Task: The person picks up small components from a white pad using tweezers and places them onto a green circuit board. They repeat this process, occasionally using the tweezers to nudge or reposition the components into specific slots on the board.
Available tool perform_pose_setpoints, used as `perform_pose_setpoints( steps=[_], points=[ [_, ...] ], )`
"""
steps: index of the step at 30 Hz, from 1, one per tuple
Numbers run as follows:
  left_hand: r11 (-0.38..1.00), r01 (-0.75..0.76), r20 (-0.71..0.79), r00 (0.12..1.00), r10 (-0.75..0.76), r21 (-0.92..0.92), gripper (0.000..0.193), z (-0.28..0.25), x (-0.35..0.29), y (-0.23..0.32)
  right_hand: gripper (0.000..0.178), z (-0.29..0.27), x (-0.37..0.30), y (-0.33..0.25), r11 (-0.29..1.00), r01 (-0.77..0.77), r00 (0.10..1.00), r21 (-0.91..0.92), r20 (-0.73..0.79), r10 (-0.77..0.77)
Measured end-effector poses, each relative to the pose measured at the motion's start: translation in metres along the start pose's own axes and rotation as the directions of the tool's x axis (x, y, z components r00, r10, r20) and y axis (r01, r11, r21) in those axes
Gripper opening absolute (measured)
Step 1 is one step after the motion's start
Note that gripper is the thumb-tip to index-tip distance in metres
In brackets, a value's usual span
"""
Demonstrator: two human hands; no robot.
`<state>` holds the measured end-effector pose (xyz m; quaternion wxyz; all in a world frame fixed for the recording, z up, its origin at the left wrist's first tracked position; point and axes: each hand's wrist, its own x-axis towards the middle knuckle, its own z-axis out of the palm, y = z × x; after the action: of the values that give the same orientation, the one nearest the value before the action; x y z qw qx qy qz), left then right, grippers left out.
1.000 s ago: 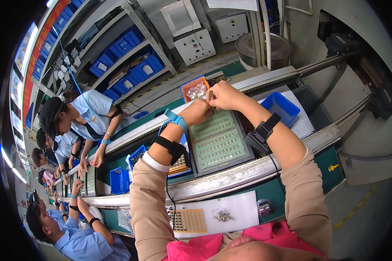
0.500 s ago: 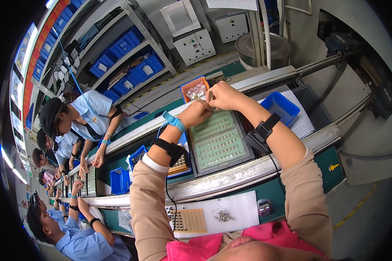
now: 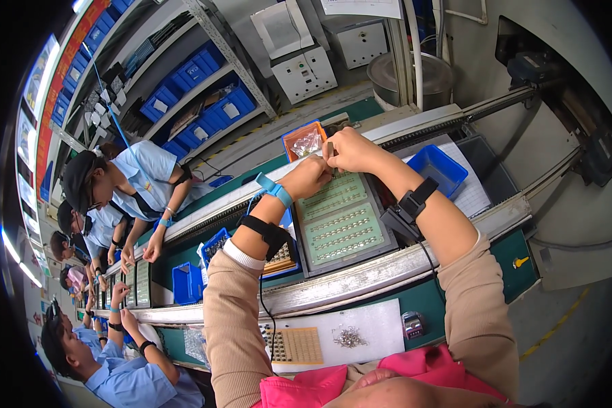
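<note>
Where the far end of the green board panel (image 3: 340, 234) is overhung at upper centre, a narrow brownish piece (image 3: 330, 151) is pinched by the right of the two hands, the right hand (image 3: 352, 149); whether anything is gripped by the bent left hand (image 3: 307, 177) cannot be told. Panel framed in grey (image 3: 385, 229), centre. Orange bin (image 3: 304, 128) seen just beyond; loose metal parts (image 3: 349, 336) spread on white sheet (image 3: 382, 325), lower centre.
</note>
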<state>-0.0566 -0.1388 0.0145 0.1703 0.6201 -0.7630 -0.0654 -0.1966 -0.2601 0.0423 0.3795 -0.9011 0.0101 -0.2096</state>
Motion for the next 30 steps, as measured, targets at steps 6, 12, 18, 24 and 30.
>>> perform_pose_setpoints(
  steps=[6, 12, 18, 24, 30],
  points=[
    [0.995, 0.085, 0.046, 0.996, -0.082, -0.06, 0.012, -0.005, -0.004, 0.003, 0.012, 0.002, 0.0, -0.001, 1.0, -0.012, 1.0, 0.0, 0.001, 0.012],
    [0.997, 0.07, -0.03, 0.997, -0.071, -0.031, 0.011, -0.01, -0.014, 0.011, 0.011, 0.002, -0.002, -0.004, 1.0, 0.001, 1.0, 0.009, -0.005, 0.0],
    [0.904, 0.27, -0.209, 0.913, -0.35, -0.332, 0.009, -0.038, -0.046, 0.032, 0.007, -0.007, -0.001, -0.009, 0.976, -0.016, 0.979, 0.217, -0.194, 0.06],
    [0.417, 0.068, -0.238, 0.733, -0.637, -0.906, 0.013, -0.057, -0.085, 0.068, 0.01, -0.022, 0.002, 0.004, 0.951, -0.118, 0.95, 0.285, -0.247, 0.192],
    [0.09, -0.211, -0.21, 0.662, -0.72, -0.973, 0.012, -0.04, -0.11, 0.035, 0.004, -0.024, -0.016, -0.004, 0.715, -0.201, 0.958, -0.669, -0.286, 0.002]
  ],
)
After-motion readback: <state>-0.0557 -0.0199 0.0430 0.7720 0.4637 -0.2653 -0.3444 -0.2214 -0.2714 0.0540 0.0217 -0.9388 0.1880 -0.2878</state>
